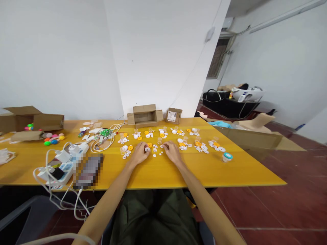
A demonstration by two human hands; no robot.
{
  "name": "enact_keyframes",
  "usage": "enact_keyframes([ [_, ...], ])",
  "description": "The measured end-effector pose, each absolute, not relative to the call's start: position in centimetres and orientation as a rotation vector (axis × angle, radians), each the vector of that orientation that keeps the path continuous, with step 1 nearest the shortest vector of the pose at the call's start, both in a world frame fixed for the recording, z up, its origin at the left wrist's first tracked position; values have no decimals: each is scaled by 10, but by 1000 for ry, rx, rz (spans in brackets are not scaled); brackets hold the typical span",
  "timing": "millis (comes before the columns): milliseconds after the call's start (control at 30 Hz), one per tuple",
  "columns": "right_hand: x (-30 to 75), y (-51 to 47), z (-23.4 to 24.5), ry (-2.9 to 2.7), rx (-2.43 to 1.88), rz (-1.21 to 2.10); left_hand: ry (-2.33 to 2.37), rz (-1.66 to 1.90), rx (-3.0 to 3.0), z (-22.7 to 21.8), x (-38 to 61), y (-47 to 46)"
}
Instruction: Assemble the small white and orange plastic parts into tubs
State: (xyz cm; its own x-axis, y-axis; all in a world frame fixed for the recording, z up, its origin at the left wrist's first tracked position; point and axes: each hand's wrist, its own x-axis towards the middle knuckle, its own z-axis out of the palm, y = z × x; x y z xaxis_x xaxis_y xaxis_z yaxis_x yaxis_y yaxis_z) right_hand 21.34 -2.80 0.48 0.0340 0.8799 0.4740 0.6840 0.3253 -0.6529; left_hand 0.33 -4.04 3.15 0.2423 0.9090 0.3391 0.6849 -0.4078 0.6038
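Observation:
My left hand (139, 154) is closed at the fingertips on a white round disc (147, 149) with a dark centre. Just behind it lies an orange ring-shaped part (149, 145). Across a small gap, my right hand (172, 152) has its fingers pinched together beside a small white piece with dark holes (161, 146); whether it grips that piece is hard to see. Between the hands lie white perforated pieces (155, 150) and a small white round part (154, 155). A clear plastic cup (159, 140) stands behind them.
Several clusters of orange, white and clear parts (201, 146) spread over the yellow table (158, 173). A teal-lidded jar (227, 156) stands at right. Cardboard boxes (145, 117) line the back. A power strip (71, 163), cables and a blurred phone (89, 170) lie at left.

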Motion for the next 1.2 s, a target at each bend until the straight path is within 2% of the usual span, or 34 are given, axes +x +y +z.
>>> enact_keyframes([
  [233,214,-29,7,-1713,-1442,298,1194,1037,2231,33,9,-45],
  [600,217,-30,6,-1712,-1429,307,1054,1003,2274,31,14,-49],
  [967,214,-35,12,-1697,-1476,321,1091,796,2393,30,14,-49],
  [1200,214,-35,13,-1687,-1477,324,1064,813,2422,30,14,-47],
])
